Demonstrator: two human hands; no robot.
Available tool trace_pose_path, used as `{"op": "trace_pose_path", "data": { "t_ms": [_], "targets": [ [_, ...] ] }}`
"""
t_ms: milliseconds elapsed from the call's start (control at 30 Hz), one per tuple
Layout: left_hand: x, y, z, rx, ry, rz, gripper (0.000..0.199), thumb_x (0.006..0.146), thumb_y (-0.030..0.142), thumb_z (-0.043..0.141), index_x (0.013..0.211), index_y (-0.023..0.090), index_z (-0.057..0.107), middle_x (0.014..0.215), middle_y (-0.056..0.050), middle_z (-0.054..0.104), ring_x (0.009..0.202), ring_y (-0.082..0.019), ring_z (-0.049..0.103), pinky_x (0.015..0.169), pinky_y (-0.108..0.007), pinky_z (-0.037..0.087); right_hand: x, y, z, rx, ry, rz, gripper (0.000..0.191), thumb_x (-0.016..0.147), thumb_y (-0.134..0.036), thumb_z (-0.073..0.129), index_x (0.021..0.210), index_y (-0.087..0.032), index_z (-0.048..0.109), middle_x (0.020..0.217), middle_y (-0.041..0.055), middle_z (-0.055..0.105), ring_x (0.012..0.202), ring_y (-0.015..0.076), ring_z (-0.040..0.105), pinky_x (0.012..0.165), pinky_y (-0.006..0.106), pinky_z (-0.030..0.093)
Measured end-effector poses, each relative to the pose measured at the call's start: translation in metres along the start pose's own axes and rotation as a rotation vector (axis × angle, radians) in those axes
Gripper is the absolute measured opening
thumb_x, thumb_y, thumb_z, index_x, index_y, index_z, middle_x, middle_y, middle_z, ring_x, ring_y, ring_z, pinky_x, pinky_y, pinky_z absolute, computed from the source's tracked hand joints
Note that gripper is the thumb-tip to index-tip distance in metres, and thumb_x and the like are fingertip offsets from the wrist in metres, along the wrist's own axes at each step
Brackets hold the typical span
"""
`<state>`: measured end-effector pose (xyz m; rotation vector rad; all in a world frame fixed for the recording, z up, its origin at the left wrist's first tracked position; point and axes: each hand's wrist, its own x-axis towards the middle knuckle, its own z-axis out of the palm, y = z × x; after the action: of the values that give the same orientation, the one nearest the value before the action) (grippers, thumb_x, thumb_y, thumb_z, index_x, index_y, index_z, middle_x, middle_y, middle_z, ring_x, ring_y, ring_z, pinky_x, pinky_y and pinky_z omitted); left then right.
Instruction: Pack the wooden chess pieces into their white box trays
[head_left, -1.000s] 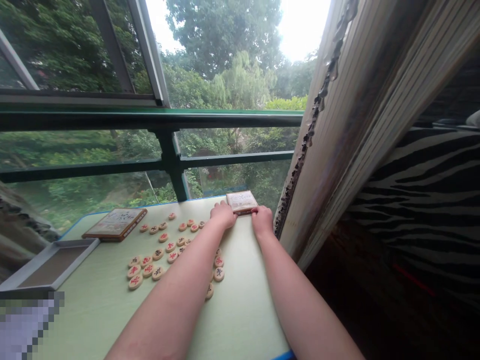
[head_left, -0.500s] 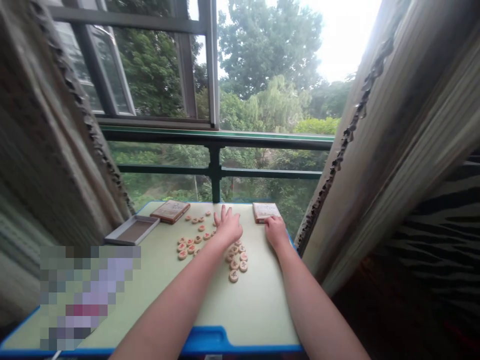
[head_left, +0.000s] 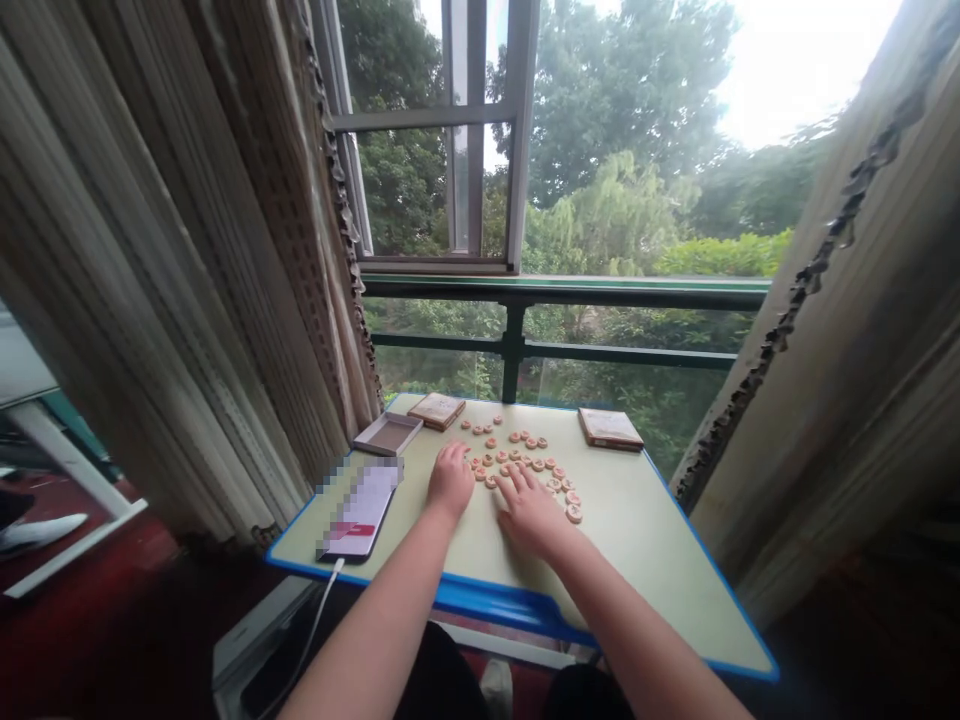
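Observation:
Round wooden Chinese chess pieces [head_left: 538,465] with red or dark characters lie scattered over the middle of the pale green table. My left hand [head_left: 451,482] rests at the left edge of the group. Its fingers are loosely bent, the tips beside the nearest pieces, and nothing shows in its grasp. Over the near side of the group, my right hand [head_left: 531,512] lies palm down with fingers spread. Those fingertips touch or hover just above a few pieces; the palm hides whatever is under it. To its right, several pieces form a curved line ending in a nearer piece [head_left: 574,514].
A flat wooden box [head_left: 437,410] and a shallow grey tray [head_left: 388,434] sit at the back left. Another flat box [head_left: 610,428] is at the back right. A phone [head_left: 364,510] with a white cable [head_left: 324,606] lies left. Curtains [head_left: 225,250] flank the window.
My view has swung left and down. My right hand has left the right-hand box and moved over the pieces. My left hand has drawn back to the group's left side.

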<state>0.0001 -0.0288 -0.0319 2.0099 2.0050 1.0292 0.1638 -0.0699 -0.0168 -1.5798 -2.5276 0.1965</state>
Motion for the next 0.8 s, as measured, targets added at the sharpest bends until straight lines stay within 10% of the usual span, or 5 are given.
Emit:
{"op": "trace_pose_path", "data": {
  "t_ms": [267, 467, 800],
  "targets": [
    [0.007, -0.012, -0.036, -0.252, 0.262, -0.087, 0.045, 0.079, 0.007, 0.035, 0.119, 0.016, 0.053, 0.122, -0.009, 0.059, 0.116, -0.018, 0.051, 0.101, -0.031, 0.039, 0.049, -0.022, 0.006, 0.288, 0.187, -0.029, 0.040, 0.084, -0.013, 0.043, 0.121, -0.009, 0.056, 0.131, 0.0164, 0.051, 0.124, 0.0246, 0.043, 0.104, 0.037, 0.032],
    [0.044, -0.071, -0.084, -0.219, 0.482, -0.185, 0.034, 0.080, 0.012, 0.042, 0.108, 0.012, 0.060, 0.112, -0.013, 0.064, 0.108, -0.023, 0.056, 0.095, -0.034, 0.042, 0.102, -0.062, 0.014, 0.371, 0.256, -0.097, 0.036, 0.089, -0.028, 0.042, 0.119, -0.018, 0.057, 0.124, 0.0090, 0.058, 0.116, 0.0200, 0.052, 0.098, 0.034, 0.041],
    [0.049, -0.184, -0.077, -0.112, 0.242, -0.308, 0.034, 0.087, 0.021, 0.040, 0.114, 0.013, 0.060, 0.117, -0.012, 0.063, 0.108, -0.019, 0.057, 0.090, -0.029, 0.043, 0.142, -0.122, 0.064, 0.276, 0.236, -0.277, 0.048, 0.091, -0.038, 0.036, 0.134, -0.019, 0.045, 0.147, 0.0073, 0.032, 0.133, 0.0281, 0.030, 0.107, 0.044, 0.027]
  ]
}}
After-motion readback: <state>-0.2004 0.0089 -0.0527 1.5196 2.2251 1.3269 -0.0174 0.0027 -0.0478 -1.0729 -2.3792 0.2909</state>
